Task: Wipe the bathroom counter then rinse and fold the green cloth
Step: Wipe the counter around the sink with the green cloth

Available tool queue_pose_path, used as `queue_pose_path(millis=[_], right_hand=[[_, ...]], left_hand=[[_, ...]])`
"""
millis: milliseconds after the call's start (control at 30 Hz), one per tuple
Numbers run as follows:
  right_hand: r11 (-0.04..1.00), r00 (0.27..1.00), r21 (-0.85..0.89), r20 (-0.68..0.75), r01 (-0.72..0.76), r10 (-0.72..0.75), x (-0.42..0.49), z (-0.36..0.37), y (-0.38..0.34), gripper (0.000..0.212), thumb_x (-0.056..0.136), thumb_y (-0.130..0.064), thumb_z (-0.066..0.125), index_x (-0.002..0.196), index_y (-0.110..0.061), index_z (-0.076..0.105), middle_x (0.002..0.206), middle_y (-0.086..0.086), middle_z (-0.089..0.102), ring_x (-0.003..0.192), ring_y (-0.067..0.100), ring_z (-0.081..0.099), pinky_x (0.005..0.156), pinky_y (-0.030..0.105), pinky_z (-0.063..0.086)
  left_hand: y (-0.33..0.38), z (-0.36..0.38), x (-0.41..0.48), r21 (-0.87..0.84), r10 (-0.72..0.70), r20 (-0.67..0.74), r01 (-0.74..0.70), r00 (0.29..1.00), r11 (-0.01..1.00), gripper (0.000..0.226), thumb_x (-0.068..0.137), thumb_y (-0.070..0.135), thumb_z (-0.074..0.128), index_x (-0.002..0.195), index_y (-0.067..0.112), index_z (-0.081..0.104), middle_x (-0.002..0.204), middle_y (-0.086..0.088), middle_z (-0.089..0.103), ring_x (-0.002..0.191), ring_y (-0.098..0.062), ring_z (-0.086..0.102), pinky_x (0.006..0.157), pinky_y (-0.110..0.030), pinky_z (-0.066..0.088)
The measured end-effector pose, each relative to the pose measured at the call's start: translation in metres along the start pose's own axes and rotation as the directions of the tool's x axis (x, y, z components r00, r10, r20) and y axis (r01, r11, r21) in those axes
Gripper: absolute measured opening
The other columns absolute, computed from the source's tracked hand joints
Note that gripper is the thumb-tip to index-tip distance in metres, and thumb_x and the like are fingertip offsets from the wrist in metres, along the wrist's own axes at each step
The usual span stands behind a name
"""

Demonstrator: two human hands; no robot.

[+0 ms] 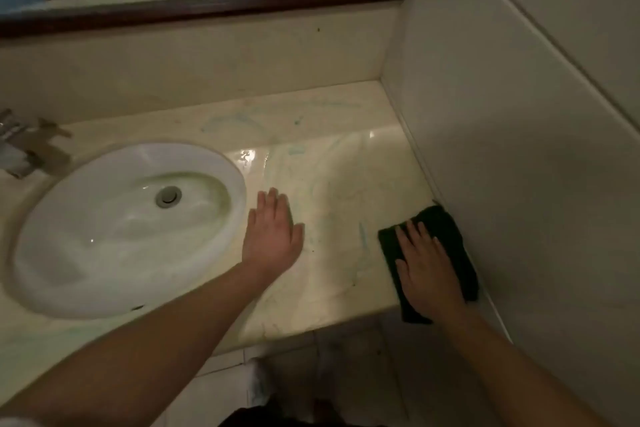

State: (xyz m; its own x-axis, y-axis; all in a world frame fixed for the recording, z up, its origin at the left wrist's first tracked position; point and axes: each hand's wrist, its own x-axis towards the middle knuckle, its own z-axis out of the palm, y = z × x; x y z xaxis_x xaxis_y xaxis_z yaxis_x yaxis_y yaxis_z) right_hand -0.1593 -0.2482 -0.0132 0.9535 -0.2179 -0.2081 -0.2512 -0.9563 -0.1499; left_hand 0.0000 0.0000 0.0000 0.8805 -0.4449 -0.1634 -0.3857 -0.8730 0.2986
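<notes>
Dim light falls on a cream marble bathroom bench [311,135] streaked with faint blue-green smears. At its front right corner, against the side wall [502,149], the right hand [427,267] presses the green cloth [450,232] flat, fingers slightly apart. The left hand [272,232] rests palm-down, fingers together and empty, just beside the white sink [52,246].

The counter [332,163] looks like glossy, smooth stone; the sink [86,246] glazed white ceramic; the cloth [450,236] dark, matt fabric.
</notes>
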Motion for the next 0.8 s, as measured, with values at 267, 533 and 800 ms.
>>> queue_pose_path(millis=[267,533,800], right_hand=[[0.977,0.973,0.023,-0.090,-0.210,0.211,0.085,-0.011,0.001,0.060,0.100,-0.038,0.019,0.155,-0.013,0.008,0.163,0.009,0.009,0.150,0.025,0.007,0.121,0.042,0.009],[0.959,0.964,0.152,-0.088,-0.238,0.253,0.228,-0.045,-0.016,0.060,0.100,-0.036,0.021,0.155,-0.015,0.007,0.163,0.006,0.005,0.149,0.022,0.009,0.117,0.042,0.018],[0.988,0.987,0.039,-0.056,-0.149,0.151,0.366,-0.068,-0.052,0.066,0.099,-0.043,0.020,0.154,-0.010,0.006,0.163,0.013,0.006,0.149,0.029,0.007,0.121,0.043,0.009]], left_hand=[[0.003,0.015,0.050,0.077,-0.113,-0.054,0.117,0.992,0.990,0.072,0.096,0.042,0.024,0.152,0.001,0.006,0.161,-0.019,0.001,0.149,-0.033,-0.004,0.121,-0.047,0.005],[0.002,0.023,0.051,0.100,-0.102,-0.112,0.113,0.989,0.989,0.071,0.093,0.040,0.028,0.151,0.000,0.016,0.160,-0.019,0.011,0.149,-0.032,0.004,0.120,-0.049,0.012],[0.007,0.021,0.062,0.062,-0.117,-0.100,0.124,0.988,0.990,0.076,0.088,0.039,0.035,0.152,0.003,0.015,0.161,-0.015,0.007,0.149,-0.029,0.000,0.119,-0.049,0.016]])
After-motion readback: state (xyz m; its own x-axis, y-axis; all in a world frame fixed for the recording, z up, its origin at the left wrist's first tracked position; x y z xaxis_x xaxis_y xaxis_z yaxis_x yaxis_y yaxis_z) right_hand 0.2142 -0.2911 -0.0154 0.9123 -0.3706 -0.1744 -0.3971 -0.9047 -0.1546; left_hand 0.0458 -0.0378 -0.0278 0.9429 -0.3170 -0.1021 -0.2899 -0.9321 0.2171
